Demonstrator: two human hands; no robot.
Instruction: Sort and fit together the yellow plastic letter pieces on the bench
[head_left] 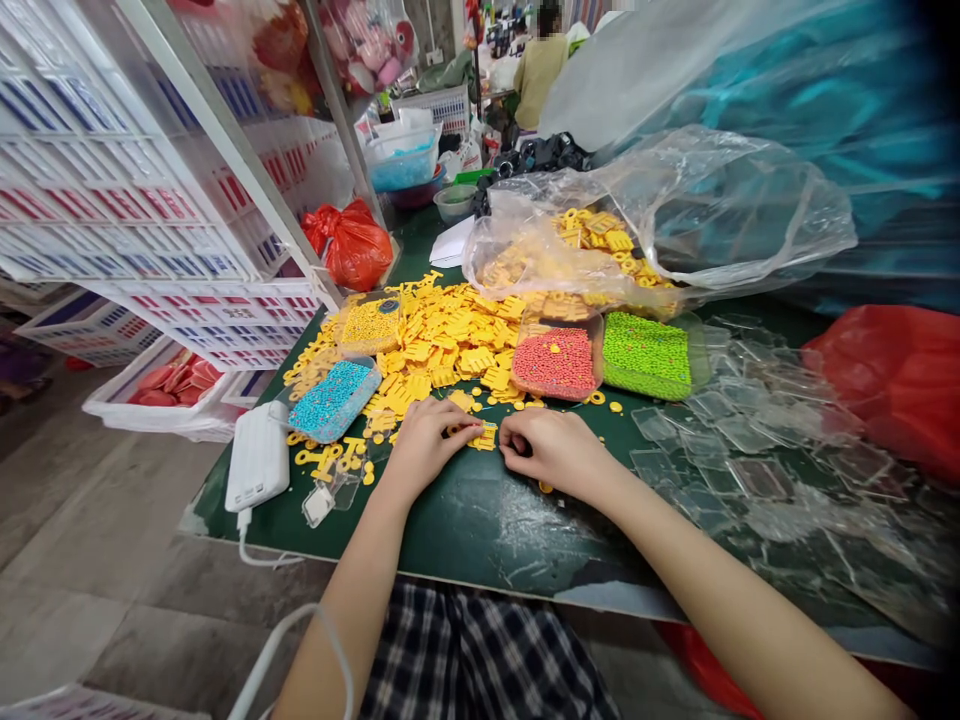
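Green board covers the table point(480, 530), its near edge worn and scuffed, and almost all of it is taken up with small plastic goods. Both hands work at the near middle. The left hand point(431, 435) is curled, its fingertips pressed down on a small yellow piece point(484, 437) that lies flat on the board. The right hand point(551, 450) is curled too, and its fingertips pinch the same piece from the right.

Just beyond the hands spreads a heap of yellow parts point(442, 345). Four clear trays stand around it: blue beads point(334, 400) near left, yellow beads point(370, 323) further back on the left, red beads point(555, 362) and green beads point(646, 353) side by side on the right. Behind those two a big clear bag point(712, 210) slumps open, with more yellow parts inside. Clear plastic cases point(750, 450) lie scattered over the right of the board, and a red bag point(900, 380) sits at the right edge. A white power bank point(257, 455) lies at the near left corner with its cable hanging over the edge.

Left of the table, white crates point(112, 180) are stacked high, with a second red bag point(354, 245) at their foot on the far side. The floor point(90, 560) is grey tile. At the far end of the room a person in a yellow top point(538, 65) faces away among tubs and baskets.
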